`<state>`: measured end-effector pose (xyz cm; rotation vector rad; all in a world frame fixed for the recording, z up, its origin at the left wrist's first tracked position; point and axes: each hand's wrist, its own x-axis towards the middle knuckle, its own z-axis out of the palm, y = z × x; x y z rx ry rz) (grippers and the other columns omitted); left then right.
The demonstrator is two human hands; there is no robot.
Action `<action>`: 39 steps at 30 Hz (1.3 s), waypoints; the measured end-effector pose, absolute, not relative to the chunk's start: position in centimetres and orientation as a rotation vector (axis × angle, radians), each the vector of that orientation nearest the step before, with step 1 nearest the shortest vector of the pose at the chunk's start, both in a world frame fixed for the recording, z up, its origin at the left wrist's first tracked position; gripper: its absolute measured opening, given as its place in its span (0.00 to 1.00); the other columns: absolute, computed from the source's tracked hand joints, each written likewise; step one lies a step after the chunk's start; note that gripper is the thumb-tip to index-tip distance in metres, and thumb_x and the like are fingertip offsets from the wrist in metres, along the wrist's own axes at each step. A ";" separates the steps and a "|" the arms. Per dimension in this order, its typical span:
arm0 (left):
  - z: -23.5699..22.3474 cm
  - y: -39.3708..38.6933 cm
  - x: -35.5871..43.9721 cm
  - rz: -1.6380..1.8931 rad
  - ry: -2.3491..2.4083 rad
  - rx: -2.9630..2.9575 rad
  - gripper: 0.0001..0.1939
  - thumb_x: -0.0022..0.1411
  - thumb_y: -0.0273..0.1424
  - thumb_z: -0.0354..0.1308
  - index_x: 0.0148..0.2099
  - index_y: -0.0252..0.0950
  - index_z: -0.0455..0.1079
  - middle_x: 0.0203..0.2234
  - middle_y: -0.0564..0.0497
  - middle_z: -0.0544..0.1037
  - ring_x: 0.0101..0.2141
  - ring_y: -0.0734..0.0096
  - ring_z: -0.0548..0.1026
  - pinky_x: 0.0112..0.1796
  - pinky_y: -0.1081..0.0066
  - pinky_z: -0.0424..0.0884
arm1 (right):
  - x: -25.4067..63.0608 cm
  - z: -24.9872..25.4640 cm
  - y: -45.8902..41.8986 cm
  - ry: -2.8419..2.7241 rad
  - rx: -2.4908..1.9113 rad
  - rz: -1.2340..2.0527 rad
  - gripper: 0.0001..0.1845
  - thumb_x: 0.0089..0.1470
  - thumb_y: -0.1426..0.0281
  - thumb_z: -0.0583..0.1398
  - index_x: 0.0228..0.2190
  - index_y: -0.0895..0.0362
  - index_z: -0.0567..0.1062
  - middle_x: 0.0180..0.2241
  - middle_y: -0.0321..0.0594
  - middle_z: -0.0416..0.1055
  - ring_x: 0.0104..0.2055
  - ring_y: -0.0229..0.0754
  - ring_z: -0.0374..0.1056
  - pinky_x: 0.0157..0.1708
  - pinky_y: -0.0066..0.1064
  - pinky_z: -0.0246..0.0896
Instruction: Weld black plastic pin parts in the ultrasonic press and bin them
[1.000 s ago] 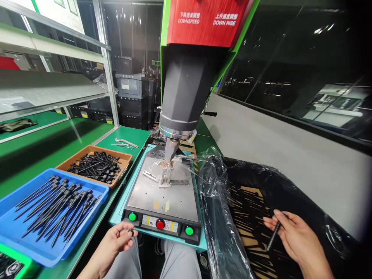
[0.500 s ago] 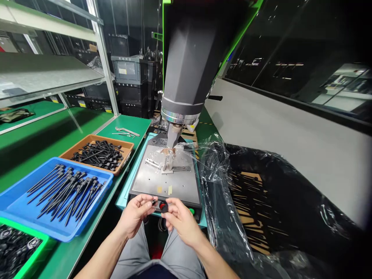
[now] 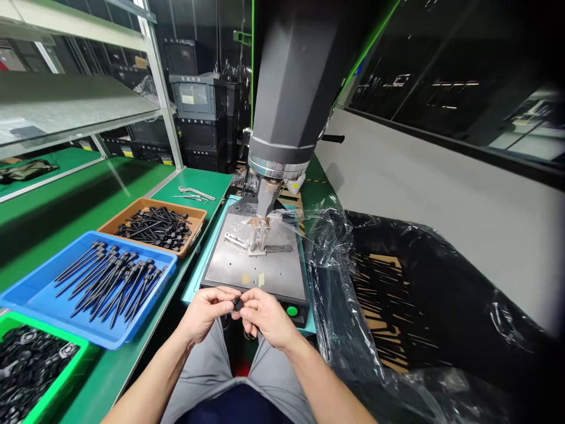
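Note:
My left hand and my right hand meet in front of the machine's base, fingertips almost touching. Between them is a small black round part, pinched by the fingers of both hands. It looks like two small black pieces held together, but the fingers cover much of them. Just beyond the hands lies the metal work plate, with a small upright fixture below the machine's pointed tool.
On the green bench to the left are a blue tray of black rods, a brown tray of similar parts and a green bin of small black pieces. A green button sits on the base. Plastic-lined box at right.
My hands have come together. The small black pieces, held apart before in left and right fingers, now meet between them. The view has shifted slightly.

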<state>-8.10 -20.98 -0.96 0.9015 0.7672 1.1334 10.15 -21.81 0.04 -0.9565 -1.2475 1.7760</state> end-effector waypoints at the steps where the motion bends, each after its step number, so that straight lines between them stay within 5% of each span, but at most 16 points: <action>1: -0.9 -21.0 -8.1 1.136 0.771 0.911 0.07 0.46 0.28 0.72 0.30 0.34 0.79 0.39 0.42 0.80 0.37 0.61 0.78 0.39 0.64 0.73 | 10.2 0.0 -21.7 -1.218 -0.943 1.810 0.17 0.49 0.63 0.64 0.36 0.58 0.66 0.28 0.41 0.76 0.18 0.31 0.64 0.15 0.22 0.55; 18: -0.3 -21.3 -7.2 1.091 1.016 1.037 0.07 0.47 0.32 0.71 0.30 0.34 0.80 0.37 0.42 0.79 0.39 0.59 0.76 0.43 0.65 0.72 | 9.6 -0.7 -22.9 -1.471 -1.163 1.276 0.05 0.55 0.69 0.57 0.37 0.54 0.69 0.31 0.37 0.75 0.23 0.36 0.67 0.23 0.28 0.61; 26: -0.7 -21.0 -6.6 1.079 1.018 1.209 0.08 0.53 0.35 0.67 0.35 0.37 0.81 0.42 0.42 0.77 0.44 0.57 0.75 0.47 0.64 0.70 | 9.8 -2.4 -22.0 -1.156 -0.962 1.570 0.19 0.51 0.61 0.63 0.41 0.56 0.68 0.26 0.33 0.68 0.22 0.34 0.63 0.20 0.25 0.57; 33: -1.4 -18.5 -4.6 1.075 0.990 1.087 0.14 0.53 0.34 0.68 0.42 0.34 0.79 0.43 0.41 0.78 0.43 0.60 0.76 0.44 0.69 0.72 | 11.6 -4.2 -19.8 -0.983 -1.010 1.502 0.24 0.53 0.53 0.62 0.44 0.58 0.70 0.25 0.35 0.68 0.20 0.32 0.58 0.19 0.25 0.50; 39: -0.9 -13.5 -1.4 1.017 0.789 0.401 0.09 0.59 0.29 0.63 0.40 0.29 0.74 0.41 0.37 0.79 0.35 0.65 0.80 0.34 0.74 0.77 | 14.3 -3.8 -14.1 -0.850 -1.093 1.233 0.27 0.45 0.52 0.66 0.40 0.55 0.68 0.36 0.40 0.70 0.31 0.39 0.66 0.29 0.30 0.63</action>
